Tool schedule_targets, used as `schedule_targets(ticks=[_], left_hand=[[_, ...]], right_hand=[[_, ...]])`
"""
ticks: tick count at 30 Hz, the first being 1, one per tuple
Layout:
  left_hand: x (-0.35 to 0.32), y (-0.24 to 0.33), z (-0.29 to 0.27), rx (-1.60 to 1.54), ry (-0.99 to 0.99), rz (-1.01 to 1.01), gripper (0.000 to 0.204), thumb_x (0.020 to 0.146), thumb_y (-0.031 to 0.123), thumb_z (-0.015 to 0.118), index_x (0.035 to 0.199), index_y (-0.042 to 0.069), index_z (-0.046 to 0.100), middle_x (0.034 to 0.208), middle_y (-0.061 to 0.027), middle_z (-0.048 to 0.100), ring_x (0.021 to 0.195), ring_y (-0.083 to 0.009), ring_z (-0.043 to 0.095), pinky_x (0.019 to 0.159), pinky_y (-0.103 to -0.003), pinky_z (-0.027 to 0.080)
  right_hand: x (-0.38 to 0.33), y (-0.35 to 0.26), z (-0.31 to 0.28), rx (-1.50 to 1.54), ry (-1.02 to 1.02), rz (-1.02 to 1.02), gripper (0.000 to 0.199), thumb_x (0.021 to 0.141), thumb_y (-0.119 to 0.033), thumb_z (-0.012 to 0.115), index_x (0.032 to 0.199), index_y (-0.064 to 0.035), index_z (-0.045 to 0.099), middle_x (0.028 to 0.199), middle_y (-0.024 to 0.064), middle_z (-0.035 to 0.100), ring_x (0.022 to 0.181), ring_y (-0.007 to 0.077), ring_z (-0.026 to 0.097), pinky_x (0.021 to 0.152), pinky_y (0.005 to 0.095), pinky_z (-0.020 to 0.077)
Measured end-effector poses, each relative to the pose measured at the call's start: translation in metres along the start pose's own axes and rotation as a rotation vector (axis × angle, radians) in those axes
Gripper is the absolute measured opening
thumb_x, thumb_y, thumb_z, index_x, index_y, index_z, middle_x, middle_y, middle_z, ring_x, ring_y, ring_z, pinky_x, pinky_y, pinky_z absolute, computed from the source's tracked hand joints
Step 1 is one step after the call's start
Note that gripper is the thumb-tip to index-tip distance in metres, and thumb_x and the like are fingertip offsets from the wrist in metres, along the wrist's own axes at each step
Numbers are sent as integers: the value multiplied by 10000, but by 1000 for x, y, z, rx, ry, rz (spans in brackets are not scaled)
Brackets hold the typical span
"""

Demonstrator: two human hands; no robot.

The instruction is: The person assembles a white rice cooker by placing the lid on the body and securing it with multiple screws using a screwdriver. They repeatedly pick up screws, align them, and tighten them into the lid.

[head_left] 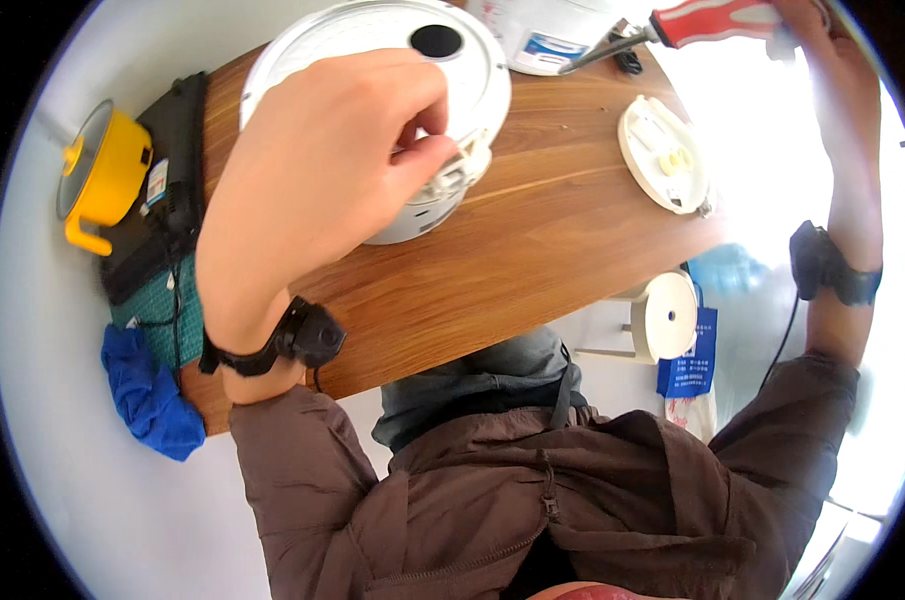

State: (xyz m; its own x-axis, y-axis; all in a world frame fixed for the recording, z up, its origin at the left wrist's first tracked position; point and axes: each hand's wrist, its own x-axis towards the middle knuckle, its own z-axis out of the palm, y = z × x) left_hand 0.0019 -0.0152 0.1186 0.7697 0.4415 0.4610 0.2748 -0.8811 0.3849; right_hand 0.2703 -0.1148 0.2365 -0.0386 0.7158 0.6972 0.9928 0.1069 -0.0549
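Note:
My left hand reaches over a white round appliance with a dark oval on its top. Its thumb and fingers are closed on a small cream plastic part at the appliance's near right side; whether that part is attached cannot be seen. Up at the far right, my right hand grips a screwdriver with a red and pale handle. The metal shaft points left and down, above the table and apart from the appliance. An oval cream plastic cover lies on the table between the hands, small pieces inside it.
The wooden table has a curved right edge. A clear container and a black cable stand at the back. Leftward are a yellow pot, a black case and a blue cloth. A white stool stands below.

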Motion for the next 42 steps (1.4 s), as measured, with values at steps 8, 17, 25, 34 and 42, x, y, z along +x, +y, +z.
schedule_targets(ticks=[8,17,25,34,42], left_hand=[[4,16,1,51,-6,-47,102,838,-26,701,853,-10,601,778,-111,590,669,-212,595,624,-299,460],[8,30,-8,3,-33,-206,194,785,-47,714,961,11,657,879,-96,620,745,-257,609,696,-317,473],[23,98,71,-123,-210,151,268,797,131,790,1033,91,671,957,-73,615,912,-287,633,777,-407,515],[129,82,237,-213,-155,49,100,914,102,691,965,21,717,951,-175,677,899,-375,660,785,-454,524],[201,58,303,-106,-83,-49,98,883,113,730,934,54,789,947,-179,691,901,-353,681,802,-436,533]], right_hand=[[-95,130,20,127,-289,278,288,1060,-230,570,1314,-94,578,1081,66,713,924,167,695,796,306,575],[-197,147,68,602,-20,894,261,1005,-255,615,1207,-90,605,876,39,680,747,71,661,614,230,531],[-263,164,82,921,421,1088,244,1027,-209,549,1176,-21,597,893,92,691,680,169,681,602,268,526],[-290,179,120,1444,1040,1219,212,1021,-183,515,1127,0,532,922,154,684,720,261,690,632,347,587],[-309,154,137,1509,1151,1191,211,1026,-224,516,1103,-31,551,890,138,683,707,254,670,598,361,528]])
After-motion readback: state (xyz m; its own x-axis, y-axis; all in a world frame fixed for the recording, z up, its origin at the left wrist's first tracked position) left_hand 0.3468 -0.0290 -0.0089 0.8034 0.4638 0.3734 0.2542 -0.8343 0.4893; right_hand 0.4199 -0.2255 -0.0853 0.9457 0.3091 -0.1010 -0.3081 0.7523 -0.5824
